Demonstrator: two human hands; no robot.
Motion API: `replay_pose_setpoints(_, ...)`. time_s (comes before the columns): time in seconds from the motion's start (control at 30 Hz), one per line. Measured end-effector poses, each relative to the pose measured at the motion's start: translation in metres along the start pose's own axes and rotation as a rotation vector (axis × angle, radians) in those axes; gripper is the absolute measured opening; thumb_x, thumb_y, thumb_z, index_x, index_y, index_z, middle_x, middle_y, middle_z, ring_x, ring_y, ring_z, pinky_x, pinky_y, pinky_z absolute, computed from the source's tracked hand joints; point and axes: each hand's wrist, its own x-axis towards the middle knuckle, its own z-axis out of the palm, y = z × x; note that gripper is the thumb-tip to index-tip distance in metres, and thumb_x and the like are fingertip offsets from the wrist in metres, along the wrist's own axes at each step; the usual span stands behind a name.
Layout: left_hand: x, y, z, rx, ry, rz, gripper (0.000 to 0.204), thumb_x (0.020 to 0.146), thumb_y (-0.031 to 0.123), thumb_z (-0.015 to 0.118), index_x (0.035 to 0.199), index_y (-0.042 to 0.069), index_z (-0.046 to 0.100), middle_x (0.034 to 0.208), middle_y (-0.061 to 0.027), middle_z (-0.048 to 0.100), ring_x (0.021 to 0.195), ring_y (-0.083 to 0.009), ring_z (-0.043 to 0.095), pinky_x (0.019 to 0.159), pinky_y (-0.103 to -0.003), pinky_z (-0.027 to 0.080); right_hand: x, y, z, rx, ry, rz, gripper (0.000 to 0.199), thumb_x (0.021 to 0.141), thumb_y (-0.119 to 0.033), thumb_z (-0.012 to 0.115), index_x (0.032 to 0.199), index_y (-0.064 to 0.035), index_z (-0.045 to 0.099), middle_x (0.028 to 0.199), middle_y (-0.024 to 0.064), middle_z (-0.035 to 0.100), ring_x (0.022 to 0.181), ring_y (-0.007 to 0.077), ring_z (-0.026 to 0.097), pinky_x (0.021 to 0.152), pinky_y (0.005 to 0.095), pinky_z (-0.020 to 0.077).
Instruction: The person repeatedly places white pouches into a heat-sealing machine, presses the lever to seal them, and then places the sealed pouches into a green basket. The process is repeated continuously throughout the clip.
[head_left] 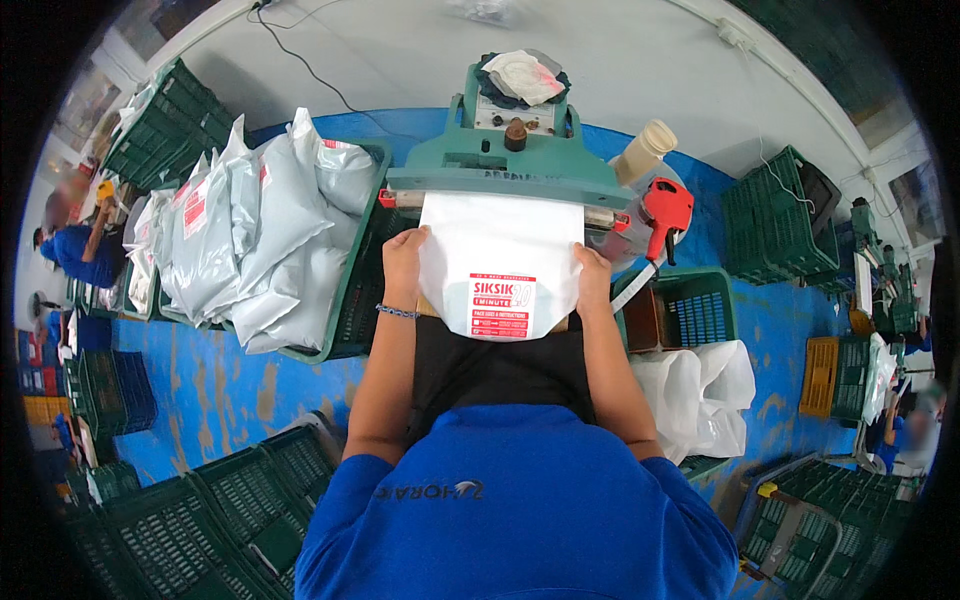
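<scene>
A white plastic bag (pixel 505 250) with a red printed label hangs between my hands. Its far edge lies under the jaw of a green bag sealing machine (pixel 500 165). My left hand (pixel 404 262) pinches the bag's left edge, and a beaded bracelet circles that wrist. On the opposite edge, my right hand (pixel 593 272) grips the bag with closed fingers. The near end of the bag rests close to my lap, label facing up. A crumpled cloth (pixel 522 77) sits on top of the sealing machine.
Filled white bags (pixel 255 220) are heaped in a green crate (pixel 372 215) at my left. To the right are a red tape or label gun (pixel 665 212), a beige-lidded jar (pixel 645 150), a green crate (pixel 700 285) and unfilled white bags (pixel 700 390). Stacked crates (pixel 210 510) stand behind me; people work farther off.
</scene>
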Motion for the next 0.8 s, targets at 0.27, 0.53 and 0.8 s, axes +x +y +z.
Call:
replay_pose_setpoints(0.27,-0.006,0.026,0.013,-0.065,-0.004,0.037,0.015,0.087,0.015,0.064,0.085,0.000,0.067,0.075,0.0019,0.060,0.066,-0.0058,0.051,0.060,-0.021,0.039,-0.008,-0.036,0.012,-0.523,0.080,-0.254,0.028,0.089,-0.024,0.059,0.080,0.0023,0.063,0.068,-0.0029,0.053,0.064,0.0073,0.044,0.056,0.0264,0.0352)
replay_pose_setpoints(0.53,0.004,0.041,0.027,0.229,-0.057,0.093,0.021,0.082,0.006,0.064,0.101,-0.003,0.065,0.091,-0.0030,0.065,0.080,-0.0086,0.057,0.072,-0.025,0.046,0.020,-0.079,0.050,-0.536,0.271,-0.401,0.030,0.081,-0.022,0.071,0.066,0.0024,0.062,0.059,-0.0019,0.054,0.056,0.0067,0.043,0.051,0.0253,0.0348)
replay_pose_setpoints(0.8,-0.005,0.007,0.025,-0.102,-0.009,-0.089,0.021,0.079,0.009,0.072,0.096,-0.003,0.064,0.090,-0.0079,0.068,0.077,-0.0116,0.062,0.073,-0.025,0.048,0.116,-0.100,-0.093,-1.041,0.676,-0.498,0.047,0.081,-0.037,0.070,0.102,0.0031,0.059,0.097,0.0185,0.064,0.089,0.0302,0.063,0.075,0.0404,0.0505)
